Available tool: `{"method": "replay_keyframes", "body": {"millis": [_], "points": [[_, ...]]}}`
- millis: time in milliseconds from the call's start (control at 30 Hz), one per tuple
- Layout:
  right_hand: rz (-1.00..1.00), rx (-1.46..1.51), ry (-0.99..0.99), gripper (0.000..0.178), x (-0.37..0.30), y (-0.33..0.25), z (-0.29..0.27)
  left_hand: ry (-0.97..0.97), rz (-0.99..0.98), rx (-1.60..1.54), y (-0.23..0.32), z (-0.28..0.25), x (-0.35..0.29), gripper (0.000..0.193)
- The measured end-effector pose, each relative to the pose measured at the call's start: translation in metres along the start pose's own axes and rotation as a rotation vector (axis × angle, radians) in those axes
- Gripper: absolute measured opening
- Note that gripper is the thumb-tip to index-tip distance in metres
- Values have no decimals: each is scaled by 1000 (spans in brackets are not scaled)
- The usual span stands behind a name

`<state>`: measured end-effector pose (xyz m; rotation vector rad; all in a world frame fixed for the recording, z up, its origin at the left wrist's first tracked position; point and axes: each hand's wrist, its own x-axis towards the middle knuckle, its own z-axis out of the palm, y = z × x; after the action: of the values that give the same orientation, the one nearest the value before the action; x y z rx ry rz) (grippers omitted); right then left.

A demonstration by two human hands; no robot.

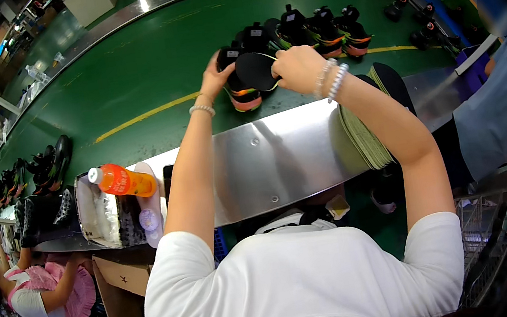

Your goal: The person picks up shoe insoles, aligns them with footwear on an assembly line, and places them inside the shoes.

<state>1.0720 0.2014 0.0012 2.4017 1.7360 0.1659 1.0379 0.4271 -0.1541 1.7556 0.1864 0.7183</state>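
On the green belt ahead of me stands a black sneaker (245,98) with an orange and pink sole. My left hand (217,78) grips it by its left side, near the collar. A black insole (254,71) with a thin pale edge is pinched in my right hand (299,69); its rounded end lies over the sneaker's opening and hides part of it. Just behind, more black sneakers (293,27) with bright soles stand in a row, reaching to the right. Beneath my right forearm lies a thick stack of insoles (363,133), green-edged with a black top.
A metal ledge (279,155) runs along the belt's near side. On it, to the left, an orange drink bottle (124,180) leans over an open box (94,213). More shoes (50,164) stand far left. Co-workers (51,287) are on both sides; a wire cart (492,241) stands at right.
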Motion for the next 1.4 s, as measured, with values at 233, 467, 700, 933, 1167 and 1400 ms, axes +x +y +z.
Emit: {"method": "replay_keyframes", "body": {"millis": [233, 467, 700, 933, 1167, 1400], "points": [[-132, -280, -127, 13, 58, -32, 5, 225, -165, 804, 17, 7, 0, 58], [-142, -87, -243, 18, 83, -44, 50, 88, -162, 589, 14, -2, -23, 30], [-270, 24, -229, 24, 101, -46, 25, 0, -75, 246, -40, -34, -15, 34], [475, 632, -151, 25, 137, -71, 95, 15, -116, 402, -15, -30, -26, 27], [491, 876, 506, 26, 180, -55, 186, -30, -171, 322, 2, 8, -25, 28], [97, 558, -272, 26, 102, -85, 64, 204, -99, 135, 11, -51, -43, 25]]}}
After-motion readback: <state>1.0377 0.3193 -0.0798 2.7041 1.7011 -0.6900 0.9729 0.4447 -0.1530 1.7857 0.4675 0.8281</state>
